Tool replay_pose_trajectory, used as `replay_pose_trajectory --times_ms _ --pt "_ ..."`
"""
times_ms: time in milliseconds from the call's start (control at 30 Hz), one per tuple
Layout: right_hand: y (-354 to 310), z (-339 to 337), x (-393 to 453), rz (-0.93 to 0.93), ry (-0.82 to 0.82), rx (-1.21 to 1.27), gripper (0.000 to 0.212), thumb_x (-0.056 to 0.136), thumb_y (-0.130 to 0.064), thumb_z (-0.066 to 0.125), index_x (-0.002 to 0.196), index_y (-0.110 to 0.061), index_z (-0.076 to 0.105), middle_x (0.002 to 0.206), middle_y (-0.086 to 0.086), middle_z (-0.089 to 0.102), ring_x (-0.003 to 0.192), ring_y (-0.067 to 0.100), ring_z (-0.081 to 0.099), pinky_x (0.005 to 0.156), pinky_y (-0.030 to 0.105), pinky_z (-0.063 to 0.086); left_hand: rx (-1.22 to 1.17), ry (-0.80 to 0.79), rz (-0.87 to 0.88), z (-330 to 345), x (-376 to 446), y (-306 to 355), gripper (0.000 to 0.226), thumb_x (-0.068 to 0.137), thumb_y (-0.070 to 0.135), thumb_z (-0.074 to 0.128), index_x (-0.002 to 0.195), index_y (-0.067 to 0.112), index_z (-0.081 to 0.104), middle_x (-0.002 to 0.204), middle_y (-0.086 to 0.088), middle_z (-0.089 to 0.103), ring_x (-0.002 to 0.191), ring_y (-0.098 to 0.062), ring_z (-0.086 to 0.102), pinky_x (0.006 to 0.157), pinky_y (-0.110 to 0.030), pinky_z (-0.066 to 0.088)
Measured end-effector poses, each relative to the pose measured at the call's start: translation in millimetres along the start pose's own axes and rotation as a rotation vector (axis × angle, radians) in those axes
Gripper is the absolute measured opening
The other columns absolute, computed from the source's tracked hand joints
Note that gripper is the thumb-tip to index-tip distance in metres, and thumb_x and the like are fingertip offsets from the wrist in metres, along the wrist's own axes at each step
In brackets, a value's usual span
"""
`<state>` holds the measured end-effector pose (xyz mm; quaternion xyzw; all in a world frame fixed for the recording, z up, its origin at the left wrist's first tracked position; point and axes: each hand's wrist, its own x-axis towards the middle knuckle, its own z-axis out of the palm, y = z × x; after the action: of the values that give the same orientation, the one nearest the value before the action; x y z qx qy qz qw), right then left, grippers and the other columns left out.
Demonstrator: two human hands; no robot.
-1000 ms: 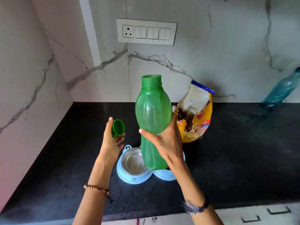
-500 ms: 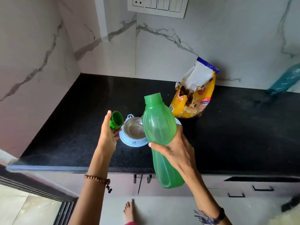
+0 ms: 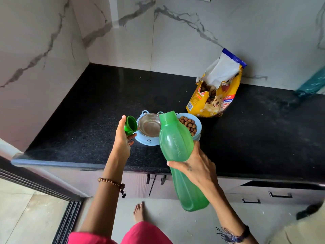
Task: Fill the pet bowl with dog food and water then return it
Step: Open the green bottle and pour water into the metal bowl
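Fingers of the left hand (image 3: pixel 123 138) pinch the green cap (image 3: pixel 130 125), just left of the pet bowl (image 3: pixel 149 140); its steel cup (image 3: pixel 149 127) sits empty, kibble (image 3: pixel 189 124) fills the right cup; the right hand (image 3: pixel 197 166) wraps the green bottle (image 3: pixel 175 147), mouth over the rim; watering is in hand, needing further tilt; since a second ago the bottle has swung from upright to leaning.

black countertop (image 3: pixel 88 110), marble wall (image 3: pixel 193 32) — teal bottle (image 3: pixel 313 81), cabinet drawers (image 3: pixel 279 194)

Green bottle (image 3: pixel 177 148), green cap (image 3: pixel 130 125), pale blue bowl (image 3: pixel 149 140), yellow bag (image 3: pixel 215 97), speckled black counter (image 3: pixel 88 124).
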<state>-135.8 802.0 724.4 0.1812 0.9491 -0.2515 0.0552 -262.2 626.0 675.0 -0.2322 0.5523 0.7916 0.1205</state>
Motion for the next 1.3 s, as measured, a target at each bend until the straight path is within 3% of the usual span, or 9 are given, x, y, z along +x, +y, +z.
replay_pose_trajectory --times_ms 167,333,433,867,1300 --pt "-0.3 6.3 2.4 0.015 -0.035 -0.038 0.083 0.064 -0.062 0.071 0.122 -0.016 0.033 0.129 0.005 0.054 0.112 0.029 0.056 0.086 0.036 0.043 0.013 0.021 -0.007 -6.0 10.0 -7.8 0.055 0.090 0.056 0.038 0.128 0.018 0.051 0.112 -0.006 0.059 0.084 -0.013 0.054 0.085 -0.033 0.029" --pt "-1.7 11.3 7.3 0.027 -0.073 -0.067 0.083 0.065 -0.061 0.071 0.122 -0.016 0.032 0.129 0.005 0.054 0.112 0.029 0.056 0.086 0.036 0.045 -0.013 0.018 -0.031 -12.2 13.6 -13.6 0.043 0.091 0.055 0.039 0.115 0.022 0.053 0.101 -0.001 0.061 0.089 -0.014 0.056 0.089 -0.034 0.027" --pt "-2.2 13.2 10.9 0.032 -0.083 -0.077 0.083 0.065 -0.061 0.071 0.121 -0.015 0.032 0.129 0.006 0.054 0.112 0.029 0.056 0.087 0.037 0.045 -0.014 0.015 -0.025 -15.2 16.1 -16.4 0.046 0.090 0.056 0.039 0.118 0.021 0.053 0.097 0.001 0.062 0.087 -0.014 0.057 0.088 -0.033 0.028" --pt "-5.6 15.3 26.2 0.044 -0.143 -0.143 0.082 0.064 -0.063 0.071 0.118 -0.014 0.033 0.127 0.008 0.056 0.110 0.030 0.056 0.085 0.038 0.046 -0.026 -0.009 -0.043 -17.6 24.5 -20.5 0.055 0.089 0.057 0.039 0.128 0.020 0.051 0.116 -0.003 0.061 0.106 -0.018 0.056 0.084 -0.032 0.029" --pt "-8.5 13.0 30.4 0.050 -0.154 -0.137 0.084 0.065 -0.062 0.071 0.122 -0.014 0.032 0.127 0.008 0.055 0.109 0.030 0.056 0.084 0.037 0.046 -0.024 -0.004 -0.065 -16.6 30.1 -22.7 0.058 0.089 0.058 0.040 0.129 0.019 0.051 0.121 -0.006 0.060 0.095 -0.014 0.057 0.086 -0.033 0.029"
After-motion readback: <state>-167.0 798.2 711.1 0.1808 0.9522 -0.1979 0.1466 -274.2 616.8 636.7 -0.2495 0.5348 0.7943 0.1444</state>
